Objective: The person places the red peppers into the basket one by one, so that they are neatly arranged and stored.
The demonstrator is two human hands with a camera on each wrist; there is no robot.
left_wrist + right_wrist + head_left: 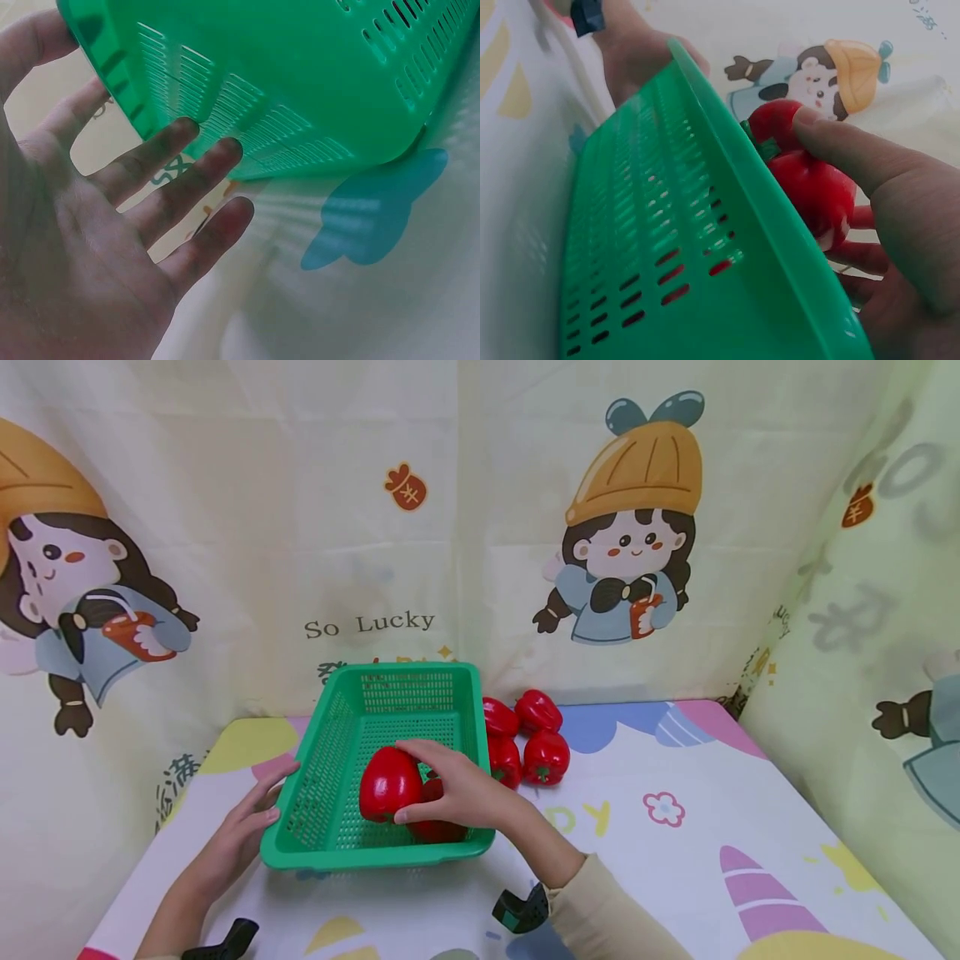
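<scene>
A green plastic basket with slotted walls stands tilted on the table. My right hand reaches over its right side and grips a glossy red bell pepper, thumb near its lower end and fingers over the top. More red pepper shows beneath that hand, partly covered by it. In the right wrist view the thumb tip presses on the held pepper, beside another pepper. My left hand rests at the basket's left side; in the left wrist view its fingers lie nearly straight against the outer wall.
Several red bell peppers lie on the table just right of the basket, partly hidden by its rim. A patterned cloth covers the table. Behind it hangs a printed curtain, with another at the right.
</scene>
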